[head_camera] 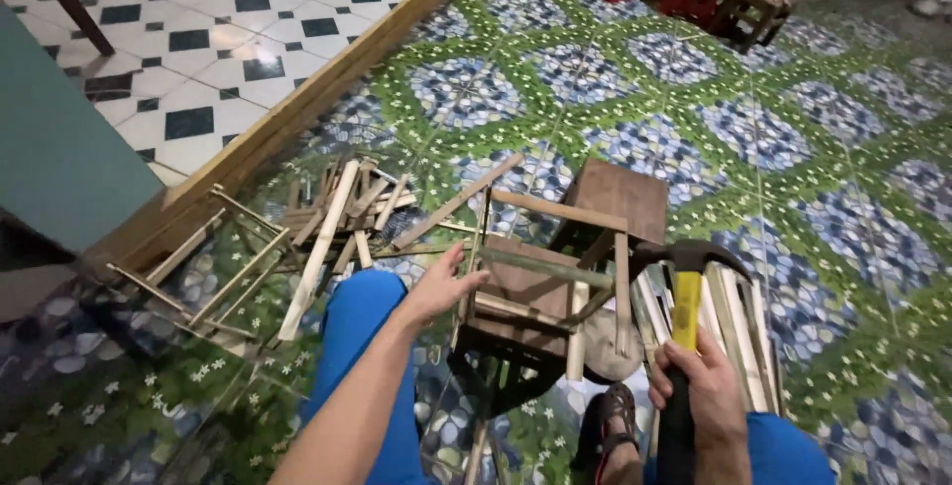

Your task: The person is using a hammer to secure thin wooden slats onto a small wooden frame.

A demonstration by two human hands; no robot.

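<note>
your hammer (684,326): yellow-and-black handle, dark head | your trousers (362,336): bright blue | floor mat (793,148): green, blue-white pebble medallions, white flowers | tiles (198,39): white/black checks | stool frame (540,297): brown, pale slats

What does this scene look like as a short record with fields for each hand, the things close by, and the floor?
left hand: left hand open, fingers touching the frame of a small wooden stool lying on its side
right hand: right hand gripping a hammer with a yellow and black handle, head up
beside the hammer: slatted wooden piece on the floor
further left: pile of loose wooden sticks
floor: patterned floor, green and blue with small white flowers
</note>
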